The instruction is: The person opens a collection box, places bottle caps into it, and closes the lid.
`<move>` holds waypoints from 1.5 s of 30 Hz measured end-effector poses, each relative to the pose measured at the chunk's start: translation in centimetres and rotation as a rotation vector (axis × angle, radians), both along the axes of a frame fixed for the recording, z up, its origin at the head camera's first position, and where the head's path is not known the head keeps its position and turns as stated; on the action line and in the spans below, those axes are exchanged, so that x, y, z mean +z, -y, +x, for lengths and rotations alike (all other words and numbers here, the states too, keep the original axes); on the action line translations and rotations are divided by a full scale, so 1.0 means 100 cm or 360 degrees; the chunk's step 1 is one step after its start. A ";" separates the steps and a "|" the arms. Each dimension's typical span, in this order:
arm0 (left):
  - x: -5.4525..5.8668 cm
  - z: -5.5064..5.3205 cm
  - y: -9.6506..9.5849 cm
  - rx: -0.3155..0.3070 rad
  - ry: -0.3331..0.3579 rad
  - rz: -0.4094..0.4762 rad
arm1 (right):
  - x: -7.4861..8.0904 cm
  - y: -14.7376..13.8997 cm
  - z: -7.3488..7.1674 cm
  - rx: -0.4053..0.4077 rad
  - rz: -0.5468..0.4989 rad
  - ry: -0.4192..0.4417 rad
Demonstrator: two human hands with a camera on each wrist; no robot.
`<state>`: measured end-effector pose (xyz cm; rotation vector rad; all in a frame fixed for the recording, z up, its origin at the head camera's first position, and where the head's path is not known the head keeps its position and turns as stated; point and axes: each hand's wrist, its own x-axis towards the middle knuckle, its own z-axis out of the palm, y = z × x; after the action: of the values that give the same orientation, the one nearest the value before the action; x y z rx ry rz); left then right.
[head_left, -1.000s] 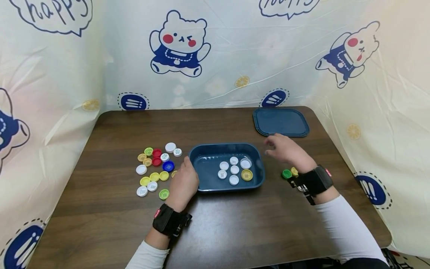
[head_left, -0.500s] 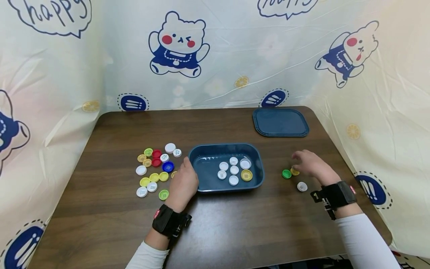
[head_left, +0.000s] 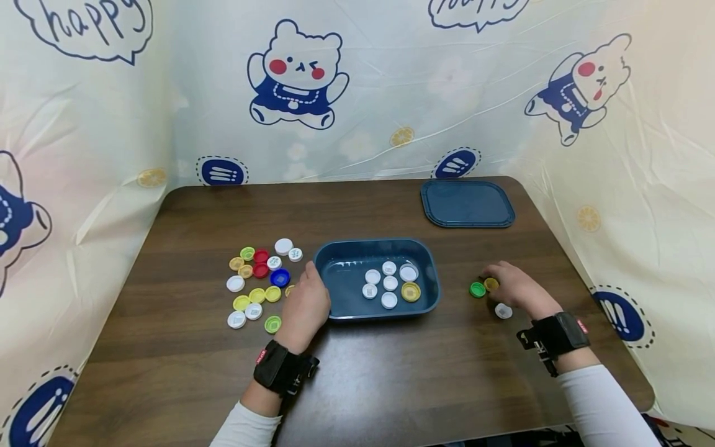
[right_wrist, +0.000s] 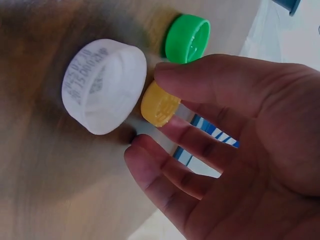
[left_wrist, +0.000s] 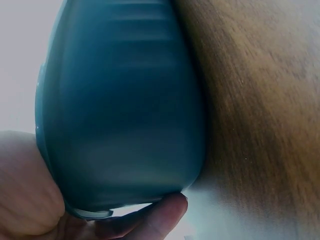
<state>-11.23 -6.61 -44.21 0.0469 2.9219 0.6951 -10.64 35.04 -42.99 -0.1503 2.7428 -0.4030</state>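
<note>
Yellow cap [right_wrist: 157,106] right of the tray [head_left: 347,280]

The tray's left end is gripped by the left hand [head_left: 307,301]; the cap is straddled by the right hand [head_left: 519,290], whether pinched cannot be told; likely light and stiff, it is best taken by its sides

A brown wood-grain table [head_left: 357,372] with rounded far corners carries a deep blue tray [head_left: 343,279] at its middle and, near the far edge to the right, a flat blue panel [head_left: 468,203]. Left of the tray, caps lie in a loose cluster: white caps [head_left: 235,283], yellow caps [head_left: 257,294], red caps [head_left: 260,269], light-green caps [head_left: 272,324], and a single blue cap [head_left: 280,277] (some nearly touching). To the tray's right sit a green cap [head_left: 477,290], an orange-yellow cap [head_left: 491,284] just beside it, and a white printed cap [right_wrist: 104,87] nearer the front.
</note>
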 end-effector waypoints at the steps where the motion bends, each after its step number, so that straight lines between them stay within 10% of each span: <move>1: 0.000 0.000 0.000 0.0001 0.0001 0.0004 | 0.000 0.001 0.000 -0.0005 0.0012 0.0002; 14: 0.001 0.000 -0.001 0.0020 0.0024 0.0013 | 0.000 0.003 -0.002 -0.0054 0.0038 -0.0063; 24: 0.002 -0.001 -0.001 0.0019 0.0020 0.0019 | 0.032 0.022 -0.012 0.0053 -0.0012 -0.0209; 45: 0.002 0.001 0.000 0.0028 0.0015 0.0041 | 0.081 0.170 -0.055 0.0391 0.0028 -0.0140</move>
<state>-11.13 -6.63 -43.99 0.0206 2.9080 0.7336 -16.14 18.02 -34.93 -0.5057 2.7662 -0.3107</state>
